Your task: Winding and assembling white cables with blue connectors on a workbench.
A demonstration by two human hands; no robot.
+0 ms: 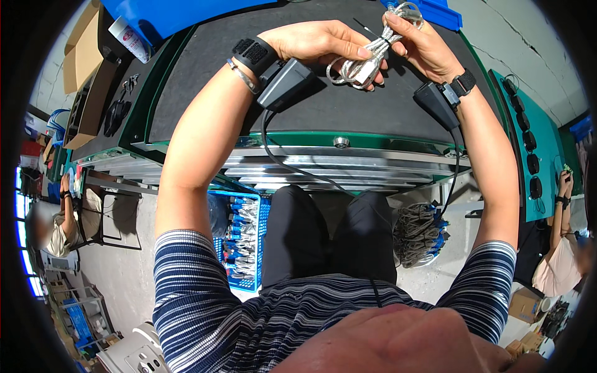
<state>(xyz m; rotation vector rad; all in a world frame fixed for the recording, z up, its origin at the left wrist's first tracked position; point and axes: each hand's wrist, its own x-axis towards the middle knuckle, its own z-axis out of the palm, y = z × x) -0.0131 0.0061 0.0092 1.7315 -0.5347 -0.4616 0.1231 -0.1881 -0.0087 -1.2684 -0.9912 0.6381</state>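
Note:
A bundled silver-grey cable, folded into loops and cinched near its middle by a dark tie, is held up over the black mat. My left hand pinches the lower loops between thumb and fingers, beside a pale connector. At the upper loops, the fingers of my right hand close on the same bundle near the tie. A thin dark strand sticks out to the left of it. Each wrist wears a black strap with a wired dark box; the left box hangs over the bench edge.
Blue bins stand along the far edge. At left are a white can and an open cardboard box. A blue basket of cables and a dark cable pile flank my legs. People work at both sides.

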